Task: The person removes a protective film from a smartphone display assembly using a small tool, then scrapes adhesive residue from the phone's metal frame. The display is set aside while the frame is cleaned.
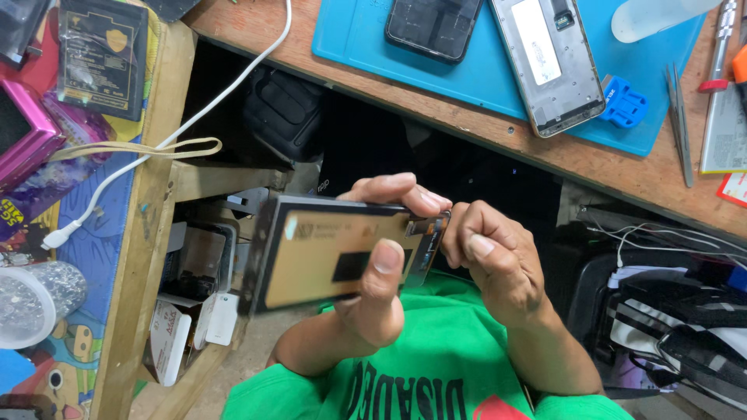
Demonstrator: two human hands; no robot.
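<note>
My left hand [381, 299] holds a phone display panel [311, 257] above my lap. Its thumb presses on the panel's gold-coloured back and its fingers curl over the far edge. The panel has a dark frame and a small black patch near the thumb. My right hand [498, 264] pinches the panel's right end, where a short flex tab sits. A green shirt [436, 373] lies below both hands.
On the wooden bench lie a blue mat [350, 35] with a black phone [432, 27], a silver phone frame [548, 62] and a blue plastic tool [622, 101]. Tweezers [681, 117] rest beside it. A white cable [194, 117] hangs to a left side shelf [148, 233].
</note>
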